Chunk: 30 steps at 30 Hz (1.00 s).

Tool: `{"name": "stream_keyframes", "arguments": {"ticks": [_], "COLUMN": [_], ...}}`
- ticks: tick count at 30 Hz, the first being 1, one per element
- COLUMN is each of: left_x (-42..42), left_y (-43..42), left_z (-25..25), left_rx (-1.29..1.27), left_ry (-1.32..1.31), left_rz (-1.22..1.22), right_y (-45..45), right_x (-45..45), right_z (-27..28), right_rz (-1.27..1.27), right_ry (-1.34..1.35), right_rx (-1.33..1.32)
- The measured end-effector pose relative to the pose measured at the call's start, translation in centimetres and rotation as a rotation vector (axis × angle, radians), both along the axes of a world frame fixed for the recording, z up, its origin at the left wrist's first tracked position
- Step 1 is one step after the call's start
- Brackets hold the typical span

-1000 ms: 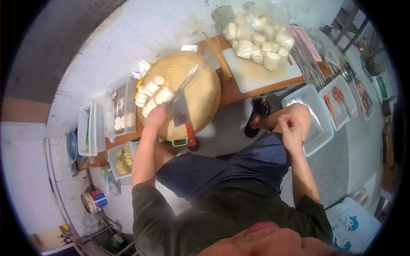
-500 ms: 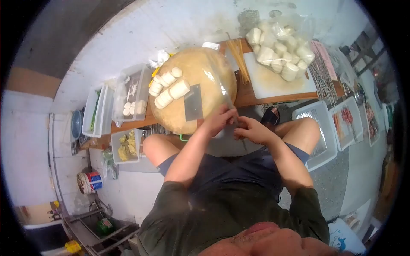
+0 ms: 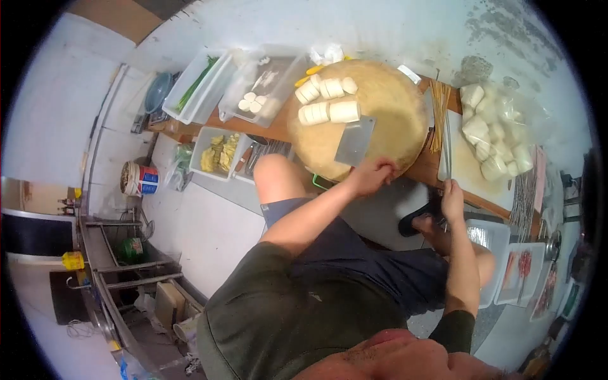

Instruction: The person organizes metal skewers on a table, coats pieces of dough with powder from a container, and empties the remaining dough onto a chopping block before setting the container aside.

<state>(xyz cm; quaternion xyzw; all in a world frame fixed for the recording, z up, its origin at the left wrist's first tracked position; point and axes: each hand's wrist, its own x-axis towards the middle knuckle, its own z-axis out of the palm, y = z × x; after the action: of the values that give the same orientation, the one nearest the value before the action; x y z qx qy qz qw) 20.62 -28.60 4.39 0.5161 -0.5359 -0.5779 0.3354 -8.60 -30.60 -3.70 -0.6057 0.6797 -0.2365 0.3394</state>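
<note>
My right hand (image 3: 452, 201) is closed around the lower end of a thin grey metal skewer (image 3: 448, 149), which points away from me over the edge of a white cutting board (image 3: 468, 168). Curled fingers on my left hand (image 3: 373, 176) hover by the near edge of a round wooden chopping block (image 3: 396, 107); whatever they may hold is hidden. A cleaver (image 3: 356, 142) lies flat on the block beside that hand, its handle mostly covered by my wrist. Sliced white rolls (image 3: 329, 113), resembling steamed buns, lie in two rows beyond the cleaver.
A clear bag of white rolls (image 3: 497, 133) rests on the cutting board, with wooden sticks (image 3: 438, 114) to its left. Plastic tubs hold green stalks (image 3: 197, 82), white slices (image 3: 252, 102), yellow pieces (image 3: 220, 152) and red skewered food (image 3: 524, 263). Metal skewers (image 3: 524, 196) lie at the right.
My hands, close together on the skewer before, are now apart. The right has moved right with the skewer, leaving the left near the block. The whole view has shifted and turned.
</note>
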Motion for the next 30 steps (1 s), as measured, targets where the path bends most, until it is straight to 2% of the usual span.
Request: {"name": "stream_keyframes", "arguments": {"ticks": [2,3,5,6,8,11,14,15,17,18,19,21,22,23,25,26,29,30], "left_x": [3.1,5.0,9.2,10.2,13.0,14.9,13.8,13.6,12.6,14.6,19.5,25.4,26.0,29.2,33.2,34.1,32.5,33.9], "left_y": [0.8,1.3,2.1,2.6,3.0,3.4,3.7,3.6,4.3,4.0,3.6,3.7,4.6,5.0,7.5,7.9,10.4,11.1], "left_z": [1.4,0.8,-0.7,1.4,0.6,0.1,0.3,1.2,6.5,5.6,1.5,-0.8,1.2,-0.9,-5.7,-6.5,-6.0,-8.8], "left_rx": [0.042,-0.042,-0.15,-0.202,-0.293,-0.328,-0.307,-0.424,-0.361,-0.308,-0.386,-0.272,-0.224,-0.142,-0.246,-0.305,0.044,0.061], "left_ry": [-0.168,-0.233,-0.34,-0.387,-0.273,-0.275,-0.398,-0.44,-0.751,-0.791,-0.613,-0.513,-0.761,-0.296,-0.554,-0.684,-0.953,-1.015], "left_rz": [0.076,0.154,0.274,0.33,0.452,0.51,0.444,0.396,0.502,0.615,0.675,1.008,0.95,1.037,1.072,1.091,0.873,0.814], "right_y": [-1.8,-2.7,-3.7,-4.3,-4.8,-4.9,-4.8,-5.0,-5.2,-5.2,-5.0,-5.0,-5.0,-5.1,-5.0,-4.9,-4.7,-4.0], "right_x": [-1.2,-2.6,-3.5,-4.0,-4.6,-5.0,-4.4,-4.5,-4.7,-4.5,-4.5,-4.7,-4.8,-5.1,-4.9,-5.0,-6.1,-6.5], "right_z": [-3.5,-4.7,-5.1,-5.7,-5.9,-6.1,-4.0,-4.0,-4.0,-3.2,-2.6,-1.8,-1.7,-1.6,-1.9,-2.2,-3.2,-3.5], "right_rz": [-0.025,-0.05,-0.111,-0.109,-0.116,-0.096,-0.198,-0.192,-0.2,-0.215,-0.203,-0.169,-0.158,-0.147,-0.122,-0.123,-0.066,-0.09], "right_ry": [0.029,0.06,0.147,0.178,0.237,0.373,0.417,0.46,0.532,0.55,0.585,0.652,0.668,0.687,0.711,0.716,0.771,0.796], "right_rx": [-0.158,-0.234,-0.144,-0.163,-0.105,-0.038,0.172,0.208,0.15,0.145,0.138,0.12,0.11,0.101,0.074,0.049,0.099,0.051]}}
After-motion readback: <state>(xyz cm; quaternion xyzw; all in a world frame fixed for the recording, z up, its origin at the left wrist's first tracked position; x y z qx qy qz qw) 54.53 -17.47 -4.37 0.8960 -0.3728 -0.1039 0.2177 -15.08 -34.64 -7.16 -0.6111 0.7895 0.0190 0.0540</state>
